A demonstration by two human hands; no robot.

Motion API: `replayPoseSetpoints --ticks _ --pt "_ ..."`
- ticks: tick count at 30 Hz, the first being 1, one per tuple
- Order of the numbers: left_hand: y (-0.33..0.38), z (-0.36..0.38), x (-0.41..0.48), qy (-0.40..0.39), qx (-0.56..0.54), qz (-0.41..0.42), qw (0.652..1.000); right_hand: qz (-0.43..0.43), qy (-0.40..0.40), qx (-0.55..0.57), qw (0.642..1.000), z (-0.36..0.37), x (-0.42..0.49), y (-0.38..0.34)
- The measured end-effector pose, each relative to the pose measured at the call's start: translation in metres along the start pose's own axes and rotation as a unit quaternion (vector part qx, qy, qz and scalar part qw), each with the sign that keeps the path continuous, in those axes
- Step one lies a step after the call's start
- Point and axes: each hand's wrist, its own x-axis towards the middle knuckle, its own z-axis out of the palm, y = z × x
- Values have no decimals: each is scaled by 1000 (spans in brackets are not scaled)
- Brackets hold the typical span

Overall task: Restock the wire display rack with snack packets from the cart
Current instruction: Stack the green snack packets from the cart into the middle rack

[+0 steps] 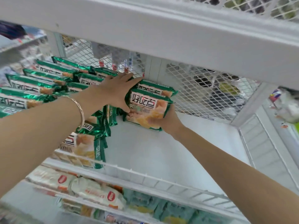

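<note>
Both my hands reach deep into the white wire rack shelf (145, 152). They hold a small stack of green-and-cream snack packets (148, 105) against the mesh back. My left hand (116, 91) lies over the stack's left side and top, fingers spread along it. My right hand (165, 120) grips the stack from below at its front right corner. More of the same packets (40, 81) stand in rows on the left half of the shelf. The cart is out of view.
A wire front rail (145, 177) edges the shelf. The shelf below holds white-and-red packets (97, 194) and green bags (174, 209). A thick white shelf board (161, 33) hangs overhead. A mesh back wall (202, 92) and a wire side panel (262, 147) close the bay.
</note>
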Motion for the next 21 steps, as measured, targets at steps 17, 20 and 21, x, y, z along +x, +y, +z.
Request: replayPoseSetpoints --ticks 17,20,21 --pt "-15 10 -2 -13 -22 -17 1000 -331 48 -694 638 7 -5 -3" --pt "-15 13 -1 -9 -13 -18 1000 -361 66 -695 618 3 8 6" --pt "-14 13 -1 -9 -15 -19 1000 -364 67 -693 619 2 8 7"
